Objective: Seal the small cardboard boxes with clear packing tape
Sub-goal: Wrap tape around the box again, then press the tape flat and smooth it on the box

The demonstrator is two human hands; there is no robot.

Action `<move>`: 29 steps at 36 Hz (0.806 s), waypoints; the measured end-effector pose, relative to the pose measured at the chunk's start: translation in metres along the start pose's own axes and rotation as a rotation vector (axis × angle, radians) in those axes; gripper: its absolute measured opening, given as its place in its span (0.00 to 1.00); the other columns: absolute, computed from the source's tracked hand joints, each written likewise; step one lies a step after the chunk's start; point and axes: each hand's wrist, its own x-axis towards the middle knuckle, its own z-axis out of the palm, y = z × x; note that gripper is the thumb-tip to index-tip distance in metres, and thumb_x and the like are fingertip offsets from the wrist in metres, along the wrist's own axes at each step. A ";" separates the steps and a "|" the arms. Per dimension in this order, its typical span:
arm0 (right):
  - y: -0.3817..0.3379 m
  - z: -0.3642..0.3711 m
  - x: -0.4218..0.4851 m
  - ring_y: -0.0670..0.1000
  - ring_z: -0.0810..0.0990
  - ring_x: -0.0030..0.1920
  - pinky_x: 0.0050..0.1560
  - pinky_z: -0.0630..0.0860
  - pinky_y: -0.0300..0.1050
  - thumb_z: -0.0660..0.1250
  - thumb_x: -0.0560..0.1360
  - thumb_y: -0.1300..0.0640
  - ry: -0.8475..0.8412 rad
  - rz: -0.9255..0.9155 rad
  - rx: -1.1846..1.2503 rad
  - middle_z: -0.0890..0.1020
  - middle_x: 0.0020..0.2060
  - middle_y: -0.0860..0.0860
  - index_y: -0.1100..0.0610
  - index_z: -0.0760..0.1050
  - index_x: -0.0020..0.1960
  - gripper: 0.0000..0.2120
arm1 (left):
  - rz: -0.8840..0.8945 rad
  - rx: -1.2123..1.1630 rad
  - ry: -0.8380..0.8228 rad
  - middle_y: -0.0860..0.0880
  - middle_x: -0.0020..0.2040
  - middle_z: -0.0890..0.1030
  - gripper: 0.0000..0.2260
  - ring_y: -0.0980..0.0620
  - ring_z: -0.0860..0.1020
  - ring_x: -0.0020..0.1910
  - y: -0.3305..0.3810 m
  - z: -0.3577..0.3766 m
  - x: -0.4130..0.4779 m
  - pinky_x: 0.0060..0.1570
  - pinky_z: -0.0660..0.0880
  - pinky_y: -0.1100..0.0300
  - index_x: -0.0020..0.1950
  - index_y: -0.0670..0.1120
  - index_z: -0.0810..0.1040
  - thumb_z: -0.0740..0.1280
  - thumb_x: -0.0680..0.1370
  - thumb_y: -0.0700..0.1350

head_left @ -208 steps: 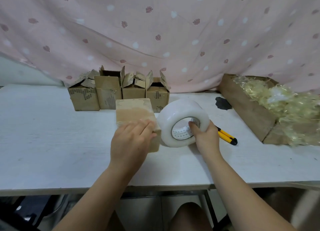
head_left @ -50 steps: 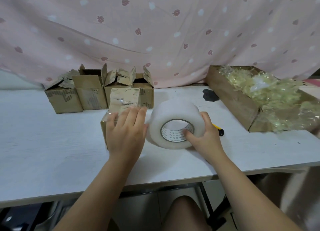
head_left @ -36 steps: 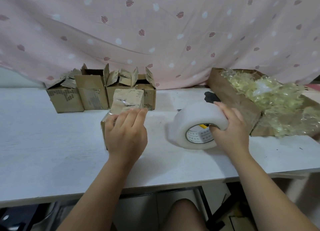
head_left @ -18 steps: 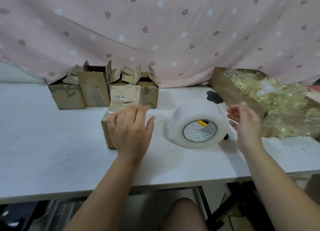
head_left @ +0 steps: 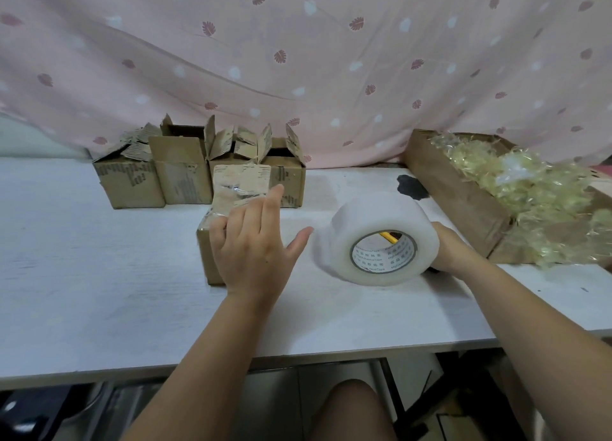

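Resting on the white table (head_left: 99,291), the closed box (head_left: 238,188) sits near centre, with glossy clear tape across its top. The left hand (head_left: 255,245) lies over the box's near right part, fingers straight and spread and grasping nothing, the thumb pointing right toward the roll (head_left: 371,228). The roll of clear tape stands on its rim to the right of the box and apart from it, core facing the viewer. The right hand (head_left: 447,245) lies against the roll's right side. Its fingers are hidden behind the roll, so I cannot tell whether they grip it. A yellow knife (head_left: 387,237) shows through the core. Four open boxes (head_left: 185,179) stand in a row at far left, just behind the closed box. A tray (head_left: 463,198) of pale shredded filler lies at right. A pink curtain (head_left: 298,59) hangs behind.
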 end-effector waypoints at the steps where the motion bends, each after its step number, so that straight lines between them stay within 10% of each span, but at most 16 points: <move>1: 0.002 -0.001 0.001 0.54 0.72 0.40 0.39 0.66 0.44 0.67 0.74 0.65 0.024 0.018 0.049 0.78 0.41 0.56 0.61 0.75 0.40 0.05 | 0.003 -0.002 0.001 0.48 0.45 0.82 0.28 0.46 0.81 0.43 0.000 0.000 0.000 0.47 0.62 0.54 0.60 0.44 0.78 0.70 0.70 0.63; 6: 0.007 0.001 0.003 0.51 0.64 0.29 0.29 0.62 0.41 0.67 0.76 0.63 0.162 0.038 0.620 0.70 0.28 0.55 0.61 0.74 0.42 0.05 | 0.016 -0.007 0.000 0.47 0.46 0.82 0.27 0.46 0.81 0.44 -0.003 0.000 -0.003 0.48 0.63 0.53 0.60 0.44 0.78 0.67 0.72 0.63; 12: -0.014 -0.031 -0.015 0.44 0.74 0.29 0.30 0.72 0.34 0.68 0.77 0.61 0.511 -0.129 0.736 0.77 0.31 0.45 0.50 0.78 0.56 0.10 | 0.006 -0.034 -0.025 0.47 0.46 0.83 0.26 0.45 0.81 0.45 -0.002 -0.001 -0.003 0.50 0.63 0.52 0.59 0.43 0.79 0.66 0.72 0.62; 22: -0.084 -0.052 -0.101 0.47 0.77 0.30 0.30 0.75 0.38 0.57 0.78 0.74 0.232 -0.541 1.011 0.77 0.43 0.55 0.46 0.74 0.57 0.24 | 0.028 -0.039 0.017 0.47 0.47 0.82 0.29 0.46 0.80 0.45 -0.005 0.001 -0.006 0.50 0.63 0.52 0.66 0.44 0.72 0.64 0.74 0.63; 29: -0.094 -0.011 -0.122 0.50 0.84 0.53 0.51 0.81 0.43 0.73 0.70 0.56 0.055 -0.586 0.950 0.82 0.49 0.46 0.41 0.77 0.56 0.18 | -0.010 -0.136 0.046 0.47 0.47 0.83 0.30 0.46 0.81 0.44 -0.004 0.001 -0.005 0.51 0.63 0.52 0.64 0.43 0.67 0.65 0.71 0.63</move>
